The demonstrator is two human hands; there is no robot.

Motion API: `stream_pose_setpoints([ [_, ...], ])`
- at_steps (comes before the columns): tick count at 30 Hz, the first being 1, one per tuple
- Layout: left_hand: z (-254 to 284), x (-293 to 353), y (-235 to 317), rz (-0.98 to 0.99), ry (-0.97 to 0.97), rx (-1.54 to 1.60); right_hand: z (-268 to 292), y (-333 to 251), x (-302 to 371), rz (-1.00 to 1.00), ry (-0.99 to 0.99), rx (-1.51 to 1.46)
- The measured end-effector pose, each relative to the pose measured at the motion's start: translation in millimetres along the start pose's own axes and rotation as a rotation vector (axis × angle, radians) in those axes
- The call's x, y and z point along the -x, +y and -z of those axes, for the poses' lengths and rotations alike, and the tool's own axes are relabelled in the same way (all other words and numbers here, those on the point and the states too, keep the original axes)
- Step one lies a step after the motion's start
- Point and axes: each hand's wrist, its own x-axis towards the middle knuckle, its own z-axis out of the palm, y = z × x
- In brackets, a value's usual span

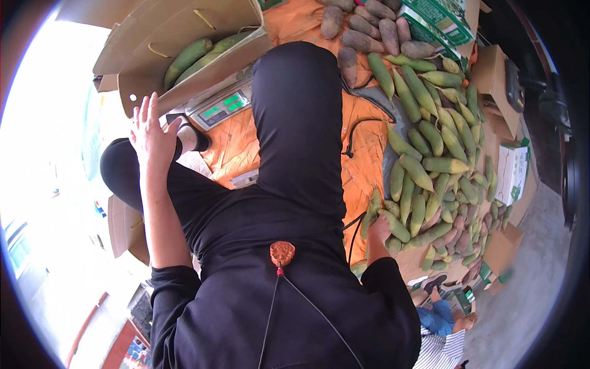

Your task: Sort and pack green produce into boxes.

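Observation:
My left hand (152, 138) is raised at the left with its fingers stretched and apart, holding nothing, close to the corner of an open cardboard box (141, 52). Inside that box lie long green radishes (189, 60). Beneath the box is a digital scale (222, 108) with a lit green display. At the right, my right hand (379, 230) reaches to the near left edge of a large heap of green radishes (430, 175). Its fingers close round one green radish (370, 213); part of the grip is hidden.
Dark reddish roots (364, 31) lie at the far side on an orange sheet (362, 157). Black cables (351, 138) run beside the heap. Cardboard boxes (496, 92) stand along the right. Another person (444, 332) in a striped top is at the lower right.

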Motion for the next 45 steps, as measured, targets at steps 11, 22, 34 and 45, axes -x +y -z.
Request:
stream_pose_setpoints([
  [11,-5,-6,8,0.059,-0.047,0.061,38,0,-8,0.169,0.077,-0.147],
  [22,-3,-5,9,0.045,-0.074,0.129,172,-31,-28,0.526,0.541,-1.159],
  [34,0,-7,7,0.028,-0.112,0.189,487,-198,109,1.435,0.360,-1.782],
  [45,3,-4,4,0.008,-0.089,0.184,482,-360,144,1.275,-0.104,-1.370],
])
